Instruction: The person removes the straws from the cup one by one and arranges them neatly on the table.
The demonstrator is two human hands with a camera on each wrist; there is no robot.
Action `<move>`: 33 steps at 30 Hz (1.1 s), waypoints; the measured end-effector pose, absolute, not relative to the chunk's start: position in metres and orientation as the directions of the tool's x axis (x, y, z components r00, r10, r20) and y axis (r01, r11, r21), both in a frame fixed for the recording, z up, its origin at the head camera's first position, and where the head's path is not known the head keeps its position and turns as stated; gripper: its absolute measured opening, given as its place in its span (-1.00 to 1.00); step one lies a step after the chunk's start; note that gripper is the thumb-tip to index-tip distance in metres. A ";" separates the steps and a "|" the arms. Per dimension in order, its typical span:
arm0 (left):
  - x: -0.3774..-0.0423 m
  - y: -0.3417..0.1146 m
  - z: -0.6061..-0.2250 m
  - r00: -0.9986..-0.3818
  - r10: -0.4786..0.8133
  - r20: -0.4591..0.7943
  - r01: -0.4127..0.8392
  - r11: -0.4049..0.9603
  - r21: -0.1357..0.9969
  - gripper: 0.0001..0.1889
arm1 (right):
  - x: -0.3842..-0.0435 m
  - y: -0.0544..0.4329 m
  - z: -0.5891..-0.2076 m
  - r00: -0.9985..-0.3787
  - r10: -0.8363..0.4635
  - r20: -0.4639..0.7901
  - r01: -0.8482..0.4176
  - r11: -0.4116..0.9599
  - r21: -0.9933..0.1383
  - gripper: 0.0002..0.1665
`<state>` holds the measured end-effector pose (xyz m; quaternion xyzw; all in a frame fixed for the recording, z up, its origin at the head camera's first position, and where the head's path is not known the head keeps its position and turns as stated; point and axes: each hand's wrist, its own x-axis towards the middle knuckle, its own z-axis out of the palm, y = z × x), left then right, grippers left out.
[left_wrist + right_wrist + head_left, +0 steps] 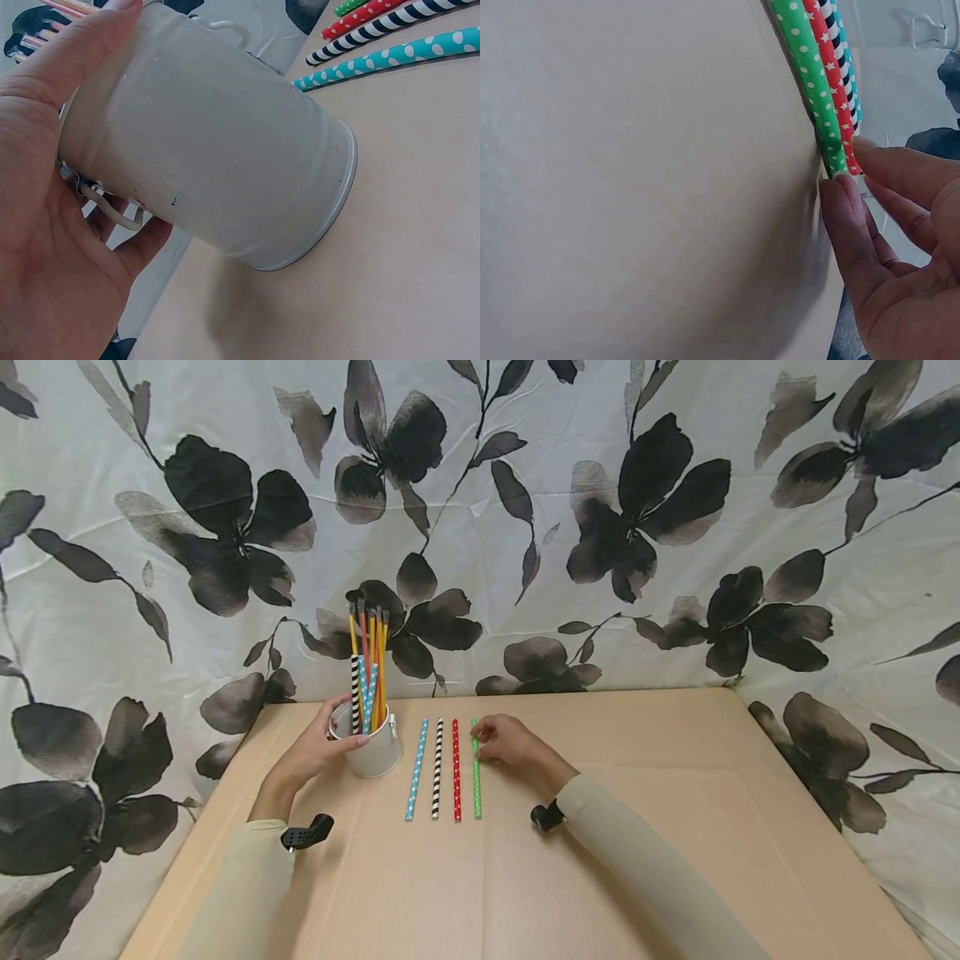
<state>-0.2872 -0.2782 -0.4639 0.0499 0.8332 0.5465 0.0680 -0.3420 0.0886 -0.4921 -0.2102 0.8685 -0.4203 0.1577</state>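
In the head view my left hand grips a white metal bucket by its rim, with the thumb on the near side. The left wrist view shows the bucket's smooth wall, its small handle and the palm beside it. Striped and blue dotted paper straws stand in the bucket with several thin yellow and reddish sticks. My right hand pinches the far end of a green dotted paper straw lying on the table; the fingertips are at that end.
Left of the green straw lie a red starred straw, a black-and-white striped straw and a blue dotted straw, roughly parallel. They rest on a light wooden table. A floral cloth hangs behind the table's far edge.
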 end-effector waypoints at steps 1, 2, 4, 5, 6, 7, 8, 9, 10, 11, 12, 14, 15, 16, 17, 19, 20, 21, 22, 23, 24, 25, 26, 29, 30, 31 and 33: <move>-0.287 -0.278 -0.464 -0.985 0.159 -0.060 0.007 0.394 0.919 0.03 | -0.342 0.089 -0.492 -0.860 -0.502 -0.088 -0.238 0.549 -0.801 -0.60; -0.288 -0.278 -0.464 -0.985 0.161 -0.062 0.005 0.391 0.920 0.03 | -0.343 0.089 -0.491 -0.859 -0.506 -0.081 -0.242 0.539 -0.807 -0.60; -0.288 -0.278 -0.464 -0.985 0.163 -0.064 0.005 0.390 0.921 0.03 | -0.345 0.089 -0.490 -0.856 -0.514 -0.061 -0.254 0.520 -0.816 -0.61; -0.289 -0.278 -0.463 -0.985 0.158 -0.066 0.000 0.388 0.922 0.03 | -0.346 0.090 -0.489 -0.855 -0.517 -0.053 -0.258 0.510 -0.820 -0.61; -0.289 -0.277 -0.463 -0.985 0.159 -0.066 0.001 0.388 0.922 0.03 | -0.348 0.089 -0.489 -0.853 -0.520 -0.042 -0.265 0.501 -0.824 -0.61; -0.290 -0.277 -0.463 -0.985 0.158 -0.065 0.001 0.389 0.921 0.04 | -0.349 0.089 -0.488 -0.852 -0.522 -0.035 -0.269 0.495 -0.826 -0.62; -0.290 -0.276 -0.463 -0.986 0.157 -0.065 0.002 0.391 0.920 0.04 | -0.350 0.088 -0.486 -0.851 -0.524 -0.029 -0.273 0.490 -0.828 -0.62; -0.291 -0.276 -0.463 -0.986 0.155 -0.064 0.002 0.393 0.920 0.04 | -0.352 0.087 -0.485 -0.851 -0.525 -0.024 -0.275 0.484 -0.830 -0.63; -0.291 -0.275 -0.463 -0.986 0.151 -0.064 0.001 0.393 0.919 0.04 | -0.353 0.086 -0.483 -0.850 -0.527 -0.020 -0.278 0.480 -0.832 -0.64; -0.291 -0.275 -0.463 -0.987 0.149 -0.065 -0.001 0.396 0.918 0.04 | -0.354 0.085 -0.481 -0.849 -0.528 -0.014 -0.283 0.478 -0.831 -0.64; -0.292 -0.274 -0.463 -0.987 0.146 -0.065 -0.002 0.397 0.918 0.04 | -0.356 0.083 -0.480 -0.847 -0.532 -0.005 -0.293 0.475 -0.830 -0.65; -0.292 -0.274 -0.463 -0.988 0.139 -0.066 -0.005 0.397 0.918 0.04 | -0.358 0.080 -0.476 -0.841 -0.541 0.023 -0.321 0.464 -0.826 -0.65; -0.293 -0.273 -0.463 -0.989 0.135 -0.066 -0.006 0.400 0.917 0.04 | -0.359 0.078 -0.475 -0.838 -0.545 0.038 -0.335 0.458 -0.823 -0.66; -0.293 -0.273 -0.463 -0.989 0.132 -0.066 -0.007 0.402 0.916 0.04 | -0.360 0.077 -0.473 -0.835 -0.548 0.054 -0.349 0.451 -0.821 -0.66; -0.293 -0.273 -0.463 -0.989 0.129 -0.066 -0.008 0.406 0.914 0.04 | -0.361 0.075 -0.472 -0.832 -0.551 0.069 -0.363 0.446 -0.818 -0.67; -0.293 -0.272 -0.463 -0.990 0.122 -0.068 -0.012 0.411 0.912 0.04 | -0.362 0.071 -0.468 -0.830 -0.551 0.084 -0.377 0.444 -0.813 -0.70; -0.293 -0.272 -0.463 -0.991 0.118 -0.068 -0.013 0.416 0.909 0.04 | -0.362 0.069 -0.466 -0.831 -0.549 0.086 -0.378 0.445 -0.812 -0.71; -0.293 -0.271 -0.463 -0.991 0.115 -0.067 -0.014 0.417 0.909 0.04 | -0.363 0.068 -0.464 -0.833 -0.547 0.089 -0.379 0.444 -0.812 -0.71; -0.293 -0.271 -0.463 -0.991 0.113 -0.067 -0.014 0.415 0.910 0.04 | -0.363 0.066 -0.463 -0.834 -0.544 0.091 -0.379 0.444 -0.812 -0.72; -0.293 -0.270 -0.463 -0.992 0.111 -0.067 -0.015 0.414 0.910 0.04 | -0.364 0.064 -0.461 -0.835 -0.542 0.094 -0.380 0.444 -0.811 -0.73; -0.294 -0.270 -0.463 -0.992 0.110 -0.065 -0.015 0.411 0.911 0.04 | -0.364 0.063 -0.459 -0.836 -0.541 0.098 -0.379 0.439 -0.815 -0.74; -0.294 -0.269 -0.463 -0.992 0.109 -0.064 -0.014 0.409 0.913 0.04 | -0.365 0.061 -0.457 -0.835 -0.541 0.105 -0.382 0.430 -0.818 -0.74; -0.294 -0.269 -0.463 -0.992 0.106 -0.064 -0.015 0.409 0.912 0.04 | -0.365 0.059 -0.455 -0.834 -0.541 0.112 -0.384 0.421 -0.822 -0.74; -0.294 -0.267 -0.464 -0.993 0.101 -0.063 -0.016 0.410 0.912 0.04 | -0.366 0.054 -0.450 -0.827 -0.546 0.135 -0.398 0.398 -0.827 -0.74; -0.294 -0.266 -0.465 -0.993 0.098 -0.064 -0.018 0.413 0.911 0.04 | -0.366 0.052 -0.448 -0.824 -0.548 0.145 -0.405 0.390 -0.827 -0.74; -0.294 -0.267 -0.465 -0.993 0.096 -0.066 -0.020 0.419 0.908 0.04 | -0.365 0.050 -0.446 -0.823 -0.548 0.151 -0.408 0.385 -0.828 -0.73; -0.294 -0.266 -0.464 -0.993 0.094 -0.067 -0.020 0.431 0.902 0.05 | -0.364 0.045 -0.441 -0.820 -0.547 0.168 -0.420 0.375 -0.826 -0.72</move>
